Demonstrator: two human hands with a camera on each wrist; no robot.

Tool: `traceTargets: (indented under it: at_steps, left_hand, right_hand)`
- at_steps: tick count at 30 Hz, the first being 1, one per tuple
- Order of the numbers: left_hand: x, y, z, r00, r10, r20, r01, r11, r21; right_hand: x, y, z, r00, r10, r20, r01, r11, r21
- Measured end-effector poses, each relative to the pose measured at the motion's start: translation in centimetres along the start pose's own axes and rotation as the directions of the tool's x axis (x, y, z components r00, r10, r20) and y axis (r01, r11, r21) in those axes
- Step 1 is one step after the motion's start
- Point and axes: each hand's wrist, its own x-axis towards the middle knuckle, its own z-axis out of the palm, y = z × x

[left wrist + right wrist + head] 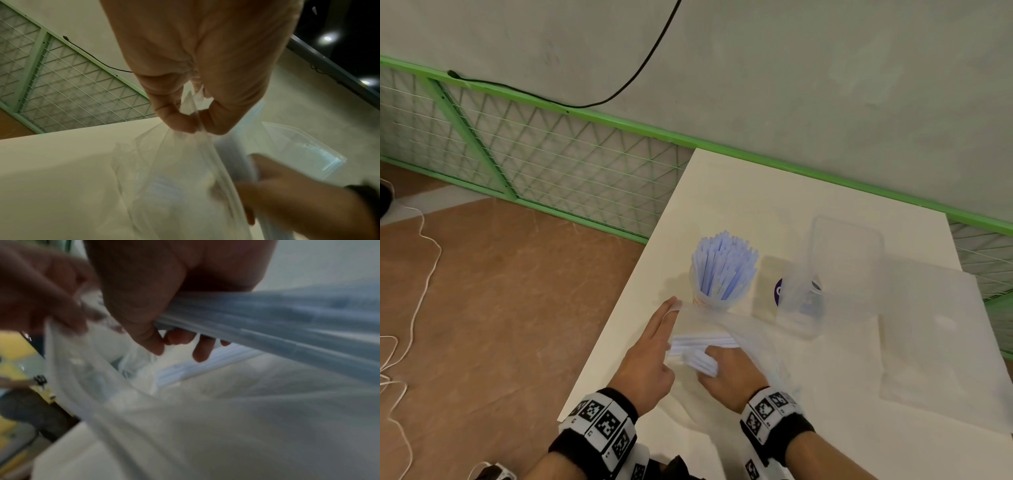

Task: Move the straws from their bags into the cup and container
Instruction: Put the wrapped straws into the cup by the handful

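A clear cup (pixel 717 298) on the white table (pixel 739 205) holds an upright bunch of pale blue straws (pixel 724 263). A clear plastic container (pixel 835 270) stands to its right. My left hand (pixel 654 356) pinches the rim of a clear plastic bag (pixel 180 170) between thumb and fingers, holding its mouth up. My right hand (pixel 729 377) reaches into that bag and grips a bundle of pale blue straws (pixel 267 321). More straws (pixel 197 369) lie deeper in the bag.
A flat clear plastic bag (pixel 941 335) lies on the table's right side. The table's left edge drops to a brown floor with white cords (pixel 410 308). A green mesh fence (pixel 534 154) runs along the wall behind.
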Motion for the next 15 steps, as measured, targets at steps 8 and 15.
traceTargets:
  at_steps: [8, 15]
  left_hand:
    - [0.6, 0.3, 0.5, 1.000, 0.004, 0.011, -0.004, 1.000, -0.001]
    - [0.7, 0.3, 0.9, 0.999, 0.022, 0.027, -0.023, 1.000, 0.005]
  right_hand:
    - [-3.9, -3.0, -3.0, 0.970, 0.125, -0.209, 0.034, 0.782, 0.623]
    - [-3.6, -3.5, -2.3, 0.941, 0.220, -0.258, 0.020, 0.723, 0.690]
